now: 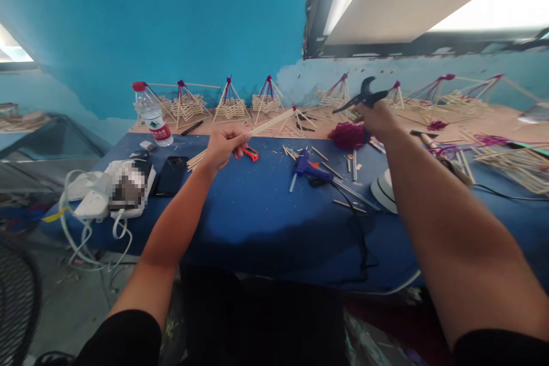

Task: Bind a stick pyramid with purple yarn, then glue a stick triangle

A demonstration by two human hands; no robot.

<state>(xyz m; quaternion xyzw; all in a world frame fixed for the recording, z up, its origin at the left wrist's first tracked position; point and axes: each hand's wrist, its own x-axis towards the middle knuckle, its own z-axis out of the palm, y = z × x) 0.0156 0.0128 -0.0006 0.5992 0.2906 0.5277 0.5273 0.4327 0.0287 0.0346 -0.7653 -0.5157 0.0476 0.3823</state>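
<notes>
Left hand pinching slim, straight wooden sticks, angled up and rightward from the fingers! Right hand grips a blurred black tool, fuzzy purple yarn just below. Smooth blue tabletop spreads nearer the body from the left grip, glue gun rightward.

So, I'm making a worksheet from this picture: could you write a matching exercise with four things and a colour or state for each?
1. Left hand
2. Bottle
3. Right hand
4. Glue gun

A. Holds a black tool
B. Holds pale sticks
C. Purplish blue
D. Clear, red-capped

Pairs: 1-B, 2-D, 3-A, 4-C
</notes>
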